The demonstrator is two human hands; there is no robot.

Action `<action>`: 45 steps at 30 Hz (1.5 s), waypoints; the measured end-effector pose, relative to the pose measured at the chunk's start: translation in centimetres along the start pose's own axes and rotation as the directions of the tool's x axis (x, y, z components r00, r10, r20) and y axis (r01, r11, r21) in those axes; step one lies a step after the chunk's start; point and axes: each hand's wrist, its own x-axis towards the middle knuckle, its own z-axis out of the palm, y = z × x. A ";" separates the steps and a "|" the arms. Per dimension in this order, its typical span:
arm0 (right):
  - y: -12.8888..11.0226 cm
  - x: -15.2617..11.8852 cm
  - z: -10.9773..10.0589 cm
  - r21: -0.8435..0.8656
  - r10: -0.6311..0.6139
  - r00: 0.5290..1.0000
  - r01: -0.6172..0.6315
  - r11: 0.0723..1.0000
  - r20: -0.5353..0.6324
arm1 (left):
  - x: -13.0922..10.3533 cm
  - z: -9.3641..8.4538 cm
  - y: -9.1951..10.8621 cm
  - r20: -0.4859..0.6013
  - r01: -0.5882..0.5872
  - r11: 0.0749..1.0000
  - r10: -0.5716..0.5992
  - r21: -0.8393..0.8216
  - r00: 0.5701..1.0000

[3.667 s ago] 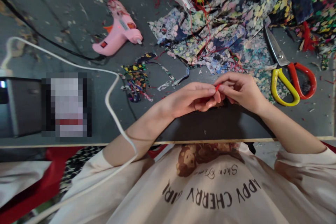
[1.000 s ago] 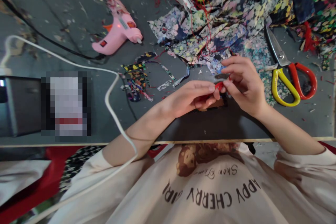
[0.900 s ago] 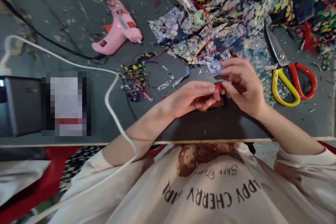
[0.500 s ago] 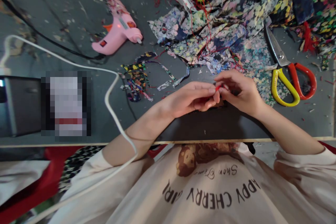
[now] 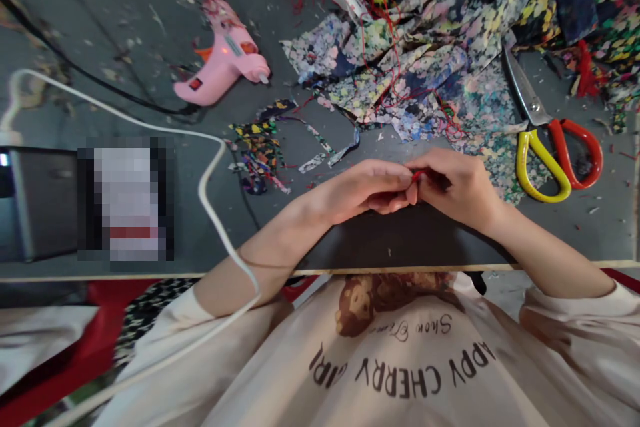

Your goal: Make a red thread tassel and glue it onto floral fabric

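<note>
Close to the front edge of the table, my left hand pinches a bit of red string between thumb and fingers. My right hand meets it from the other side, its fingers bent and closed on the same string. Only a small part of the string shows; the fingers hide the rest. Just beyond my hands lies a heap of floral fabric with loose red threads over it. Scissors with one yellow and one red handle rest to the right of my right hand.
A pink glue gun with a lit orange light lies at the upper left. Fabric scraps are left of the heap. A white cable runs over my left forearm. A blurred-out rectangular object is at the left.
My right hand has lowered slightly and its fingers have curled closer round the red string. My left hand has barely moved. The things on the table stay put.
</note>
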 end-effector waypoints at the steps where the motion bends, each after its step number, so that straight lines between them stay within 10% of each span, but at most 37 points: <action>1: 0.0 -0.1 0.0 -0.014 0.010 1.000 -0.010 1.000 -0.005 | -0.1 0.1 0.1 -0.008 0.001 1.000 -0.001 0.000 1.000; 20: -0.1 0.0 -0.3 0.078 0.083 0.994 -0.078 0.994 -0.071 | -0.3 0.0 0.3 -0.002 0.004 0.998 -0.005 -0.066 1.000; 27: 0.1 0.5 -0.4 0.654 0.306 0.942 -0.317 0.687 0.135 | -0.1 -0.2 0.4 -0.005 -0.012 0.983 0.011 -0.186 1.000; 45: 1.1 0.6 -0.9 0.760 0.392 0.910 -0.349 0.548 0.135 | -0.4 -0.2 1.0 -0.049 -0.083 0.964 0.073 -0.253 0.996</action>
